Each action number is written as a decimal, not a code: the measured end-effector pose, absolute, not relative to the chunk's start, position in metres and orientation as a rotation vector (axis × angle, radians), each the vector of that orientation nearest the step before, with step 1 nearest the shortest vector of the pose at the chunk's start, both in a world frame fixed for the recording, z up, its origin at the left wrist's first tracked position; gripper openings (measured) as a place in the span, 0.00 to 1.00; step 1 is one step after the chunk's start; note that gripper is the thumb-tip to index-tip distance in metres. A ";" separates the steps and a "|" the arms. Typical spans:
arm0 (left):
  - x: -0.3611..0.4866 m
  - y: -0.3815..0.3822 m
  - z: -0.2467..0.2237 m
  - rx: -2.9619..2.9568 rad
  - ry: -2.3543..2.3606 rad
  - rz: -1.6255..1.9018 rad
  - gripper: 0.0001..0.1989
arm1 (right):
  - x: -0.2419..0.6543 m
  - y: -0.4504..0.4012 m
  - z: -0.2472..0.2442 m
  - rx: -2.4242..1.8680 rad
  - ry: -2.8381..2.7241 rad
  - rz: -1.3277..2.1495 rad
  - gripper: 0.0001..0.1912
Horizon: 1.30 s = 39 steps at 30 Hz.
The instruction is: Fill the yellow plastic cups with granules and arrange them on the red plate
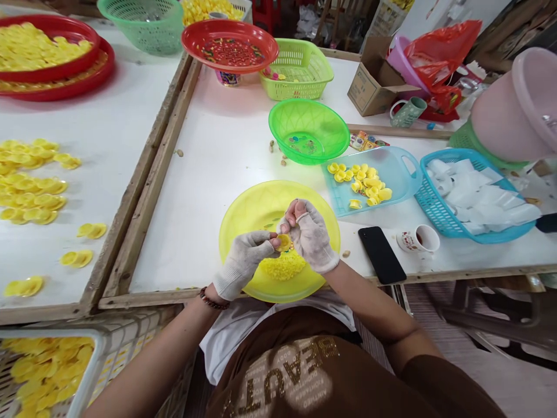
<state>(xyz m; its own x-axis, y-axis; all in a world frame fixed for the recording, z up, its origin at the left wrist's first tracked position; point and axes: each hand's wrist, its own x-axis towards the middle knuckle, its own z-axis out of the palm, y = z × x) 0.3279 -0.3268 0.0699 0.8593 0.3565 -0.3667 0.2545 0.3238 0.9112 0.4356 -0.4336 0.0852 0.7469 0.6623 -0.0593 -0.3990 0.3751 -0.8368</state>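
Note:
Over a yellow plastic basin (pixel 237 212), my left hand (pixel 246 258) in a fingerless-tipped white glove pinches a small yellow hat-shaped plastic piece (pixel 284 242) by its edge. My right hand (pixel 312 235), gloved the same way, is just above and right of that piece, thumb and fingers pressed together. Whatever its fingertips hold, if anything, is too small to make out. In the basin below lies a heap of tiny yellow bits (pixel 282 268), with a few coloured bits partly hidden by my hands.
To the right are a blue tray (pixel 394 168) of yellow pieces, a black phone (pixel 382 254), a cup (pixel 418 239) and a blue basket (pixel 435 215). Beyond the basin stand a green bowl (pixel 308 130) and a red plate (pixel 230 46). Wooden strips (pixel 148 168) edge the table.

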 end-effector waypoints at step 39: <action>0.330 -0.322 0.057 1.083 0.578 0.112 0.17 | 0.450 -0.472 0.085 -1.719 -1.125 0.568 0.12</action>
<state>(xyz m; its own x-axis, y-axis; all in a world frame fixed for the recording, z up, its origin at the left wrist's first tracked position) 0.3302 -0.3219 0.0573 0.8474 0.3611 -0.3892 0.1898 0.4787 0.8572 0.4496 -0.4724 0.0849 0.4643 0.8778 0.1179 0.4262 -0.1048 -0.8985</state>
